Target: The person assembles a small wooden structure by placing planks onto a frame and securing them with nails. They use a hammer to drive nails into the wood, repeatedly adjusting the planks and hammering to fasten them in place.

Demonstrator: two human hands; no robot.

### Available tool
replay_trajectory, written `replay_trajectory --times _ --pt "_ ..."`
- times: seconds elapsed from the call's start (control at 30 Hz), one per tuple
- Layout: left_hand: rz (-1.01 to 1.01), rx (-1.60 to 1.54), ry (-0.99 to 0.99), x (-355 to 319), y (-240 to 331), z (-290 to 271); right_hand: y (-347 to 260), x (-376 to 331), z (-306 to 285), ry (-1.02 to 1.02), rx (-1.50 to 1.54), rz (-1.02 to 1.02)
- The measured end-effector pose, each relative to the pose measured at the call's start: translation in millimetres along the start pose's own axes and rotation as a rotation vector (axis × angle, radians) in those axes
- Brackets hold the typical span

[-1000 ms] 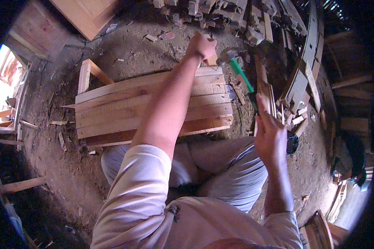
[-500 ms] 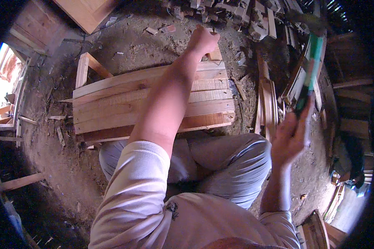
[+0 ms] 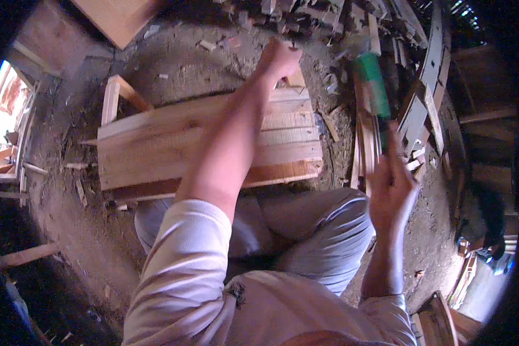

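A plank-built wooden crate (image 3: 150, 151) lies across the ground in front of my folded legs. At its far right corner my left hand (image 3: 279, 59) is closed in a fist, beside a short wooden post (image 3: 296, 79). What the fingers pinch, if anything, is too small to make out. Out to the right, my right hand (image 3: 391, 187) is wrapped round the grip of a hammer with a green handle (image 3: 373, 83), raised clear of the crate. Motion smears the hammer's head.
Long wooden strips (image 3: 368, 155) lie on the ground right of the crate. Scrap wood (image 3: 323, 14) is heaped at the back. A light wooden panel (image 3: 118, 20) stands at the far left. Chips and offcuts litter the dirt floor (image 3: 173, 69).
The hammer has swung leftward from the far right, towards the crate, with my right hand moving left. My left hand has stayed at the crate's far right corner, shifting only slightly.
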State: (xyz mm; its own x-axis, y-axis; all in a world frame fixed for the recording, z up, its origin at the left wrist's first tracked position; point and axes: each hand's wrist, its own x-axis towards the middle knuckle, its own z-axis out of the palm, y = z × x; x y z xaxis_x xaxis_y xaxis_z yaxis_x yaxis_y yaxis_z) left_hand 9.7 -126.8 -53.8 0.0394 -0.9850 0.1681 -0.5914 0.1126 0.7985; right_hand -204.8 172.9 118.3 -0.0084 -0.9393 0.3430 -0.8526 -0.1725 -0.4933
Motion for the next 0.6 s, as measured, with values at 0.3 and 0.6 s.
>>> replay_trajectory --times 0.3,0.6 --pt "-0.055 -0.173 -0.107 -9.3 24.5 -3.4 10.6 -5.5 -5.6 0.016 -0.046 -0.045" --pt "-0.114 -0.118 -0.014 6.2 -15.5 15.8 20.8 -8.0 9.8 -0.038 0.043 -0.027"
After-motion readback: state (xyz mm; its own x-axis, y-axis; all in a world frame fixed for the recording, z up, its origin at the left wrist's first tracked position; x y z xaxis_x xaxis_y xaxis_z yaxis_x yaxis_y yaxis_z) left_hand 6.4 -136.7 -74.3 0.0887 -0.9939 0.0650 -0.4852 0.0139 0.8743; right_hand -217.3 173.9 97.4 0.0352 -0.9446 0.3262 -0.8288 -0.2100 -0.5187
